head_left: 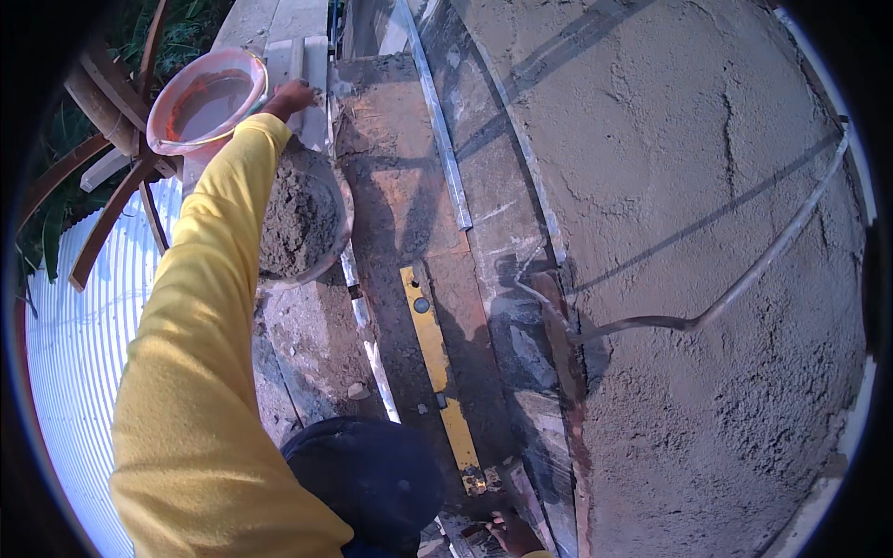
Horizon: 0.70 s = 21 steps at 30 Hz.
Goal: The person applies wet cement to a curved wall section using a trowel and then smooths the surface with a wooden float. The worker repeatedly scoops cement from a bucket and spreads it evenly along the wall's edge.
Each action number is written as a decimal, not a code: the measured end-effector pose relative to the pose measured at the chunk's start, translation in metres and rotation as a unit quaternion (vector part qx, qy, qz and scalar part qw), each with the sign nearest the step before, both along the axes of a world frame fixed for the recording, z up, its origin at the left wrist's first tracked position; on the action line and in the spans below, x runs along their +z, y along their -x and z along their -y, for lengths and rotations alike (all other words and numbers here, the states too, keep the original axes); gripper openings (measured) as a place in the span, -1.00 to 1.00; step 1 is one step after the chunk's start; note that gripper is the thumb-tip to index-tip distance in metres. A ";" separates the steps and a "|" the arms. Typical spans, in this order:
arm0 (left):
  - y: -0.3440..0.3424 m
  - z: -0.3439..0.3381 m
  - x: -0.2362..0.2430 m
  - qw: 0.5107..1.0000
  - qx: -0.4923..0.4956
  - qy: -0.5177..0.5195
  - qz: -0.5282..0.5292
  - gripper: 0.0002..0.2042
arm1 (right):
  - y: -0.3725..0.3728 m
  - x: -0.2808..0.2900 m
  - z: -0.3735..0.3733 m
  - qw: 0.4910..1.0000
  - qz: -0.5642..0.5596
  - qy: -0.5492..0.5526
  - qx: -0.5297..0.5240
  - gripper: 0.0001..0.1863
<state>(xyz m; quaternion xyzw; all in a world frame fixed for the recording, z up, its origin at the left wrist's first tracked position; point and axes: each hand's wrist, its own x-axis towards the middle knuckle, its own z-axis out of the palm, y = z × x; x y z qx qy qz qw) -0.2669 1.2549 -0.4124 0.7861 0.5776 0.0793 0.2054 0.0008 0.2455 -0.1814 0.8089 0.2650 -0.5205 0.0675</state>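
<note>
My left arm, in a yellow sleeve, stretches to the far left. The fingers of my left hand (294, 97) are curled closed between a bucket and a round basin; what they grip, if anything, is hidden. The pinkish bucket (158, 121) holds murky grey liquid. Wet grey mortar (296, 219) is heaped in the basin (344, 200), partly covered by my sleeve. Low at the bottom edge, my right hand (512, 533) shows only in part, its fingers bent by a dark object I cannot make out. Just beyond it lies a yellow spirit level (433, 349).
Rough wet mortar (688, 186) covers the broad surface on the right, with a bent pipe or hose (744, 284) across it. A metal straight bar (435, 116) lies ahead. Dark blue cloth (367, 479) covers my knee. Corrugated sheeting (88, 307) and timbers (112, 219) are at left.
</note>
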 end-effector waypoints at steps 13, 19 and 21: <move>0.045 -0.091 -0.010 0.992 -0.088 0.059 0.071 -0.62 | 0.051 -0.036 0.000 0.998 0.052 -0.030 0.037 -0.49; 0.042 -0.116 0.015 0.996 -0.066 -0.054 0.035 -0.63 | 0.048 -0.037 -0.046 0.999 0.031 -0.029 0.027 -0.48; 0.038 -0.119 0.019 0.994 -0.067 -0.077 0.039 -0.64 | 0.048 -0.037 -0.048 0.999 0.039 -0.022 0.026 -0.46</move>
